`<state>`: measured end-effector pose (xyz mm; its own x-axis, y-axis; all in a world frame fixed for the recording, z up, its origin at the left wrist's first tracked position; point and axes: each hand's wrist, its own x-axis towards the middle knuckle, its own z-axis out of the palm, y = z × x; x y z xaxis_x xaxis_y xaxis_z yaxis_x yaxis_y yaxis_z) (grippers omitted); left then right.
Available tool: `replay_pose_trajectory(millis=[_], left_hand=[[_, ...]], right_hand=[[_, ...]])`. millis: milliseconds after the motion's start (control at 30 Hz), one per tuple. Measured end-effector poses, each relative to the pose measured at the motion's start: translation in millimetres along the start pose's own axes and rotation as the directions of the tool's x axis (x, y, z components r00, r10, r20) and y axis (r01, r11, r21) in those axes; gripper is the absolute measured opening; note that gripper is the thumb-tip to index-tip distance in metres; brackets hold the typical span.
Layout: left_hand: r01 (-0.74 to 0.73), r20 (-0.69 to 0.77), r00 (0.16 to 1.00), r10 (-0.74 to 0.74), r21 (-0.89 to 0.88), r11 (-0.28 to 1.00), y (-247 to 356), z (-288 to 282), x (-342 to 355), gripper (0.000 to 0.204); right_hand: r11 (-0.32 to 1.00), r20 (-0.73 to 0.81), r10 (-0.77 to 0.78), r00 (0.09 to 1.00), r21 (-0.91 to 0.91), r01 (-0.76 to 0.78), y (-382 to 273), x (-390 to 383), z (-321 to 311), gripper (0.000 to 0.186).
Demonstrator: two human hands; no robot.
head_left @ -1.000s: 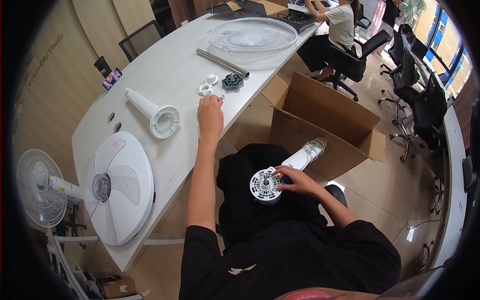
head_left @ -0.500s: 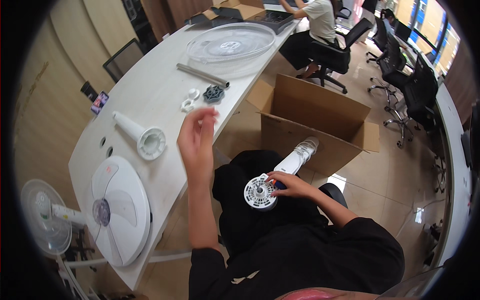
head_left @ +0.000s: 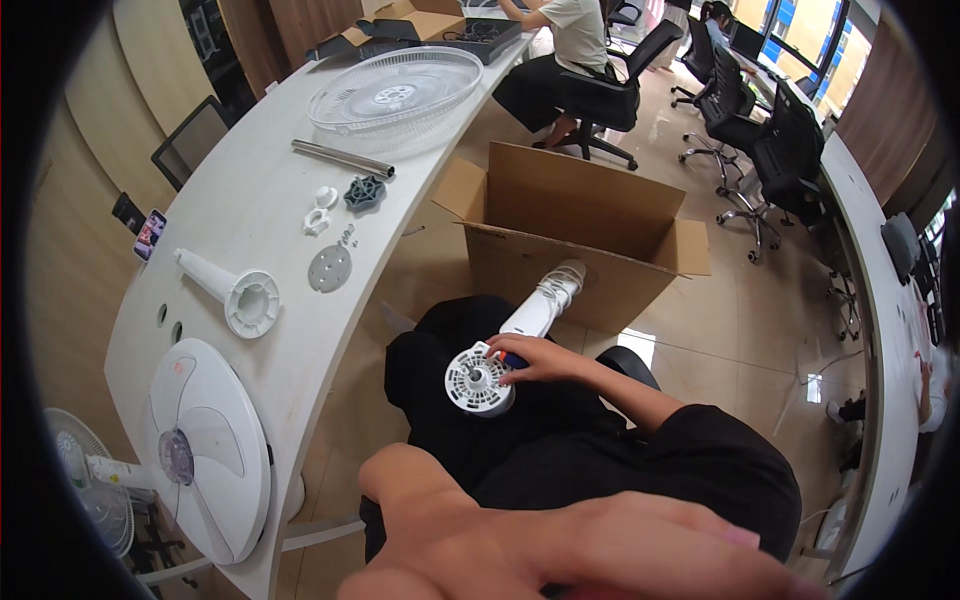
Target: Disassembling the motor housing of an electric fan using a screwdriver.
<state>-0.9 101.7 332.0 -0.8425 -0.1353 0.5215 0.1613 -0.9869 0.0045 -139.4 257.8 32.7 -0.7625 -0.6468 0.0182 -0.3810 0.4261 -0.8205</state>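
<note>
A white fan motor head (head_left: 478,380) with a slotted round face and a metal shaft rests on my lap. Its white neck (head_left: 535,315), with a cord wound round it, points toward the cardboard box. My right hand (head_left: 535,360) grips the motor head's right edge with bent fingers. A small blue-and-orange object (head_left: 514,359) shows under that hand, mostly covered. My left hand (head_left: 640,545) is raised very close to the camera, its fingers stretched out to the right. Nothing shows in it, though the lower edge cuts off part.
On the white table (head_left: 250,225) lie a fan grille (head_left: 395,95), metal tube (head_left: 343,158), dark knob (head_left: 364,193), round grey plate (head_left: 330,268), screws, white stand tube (head_left: 225,290) and fan blades (head_left: 205,450). The open box (head_left: 570,265) stands ahead; a seated person (head_left: 575,60) is beyond.
My left hand has moved from beside the table edge back and up close to the camera. The view has turned right, uncovering the grey plate. My right hand stays on the motor head.
</note>
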Motion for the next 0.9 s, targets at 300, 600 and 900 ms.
replay_pose_trajectory(millis=[300,600,900], left_hand=[[-0.158,0.184,0.971,0.150,0.029,0.987,-9,-25,6,0.049],[0.150,-0.236,0.941,-0.241,0.932,-0.330,112,-307,-76,0.112],[0.002,-0.160,0.925,-0.344,0.908,-0.419,74,-332,-127,0.135]], right_hand=[[0.998,0.048,-0.056,0.997,-0.008,0.056,-2,9,10,0.050],[0.995,0.090,-0.104,0.991,0.003,0.104,4,0,-3,0.074],[0.972,0.096,0.058,0.994,-0.234,-0.034,16,-7,-20,0.102]])
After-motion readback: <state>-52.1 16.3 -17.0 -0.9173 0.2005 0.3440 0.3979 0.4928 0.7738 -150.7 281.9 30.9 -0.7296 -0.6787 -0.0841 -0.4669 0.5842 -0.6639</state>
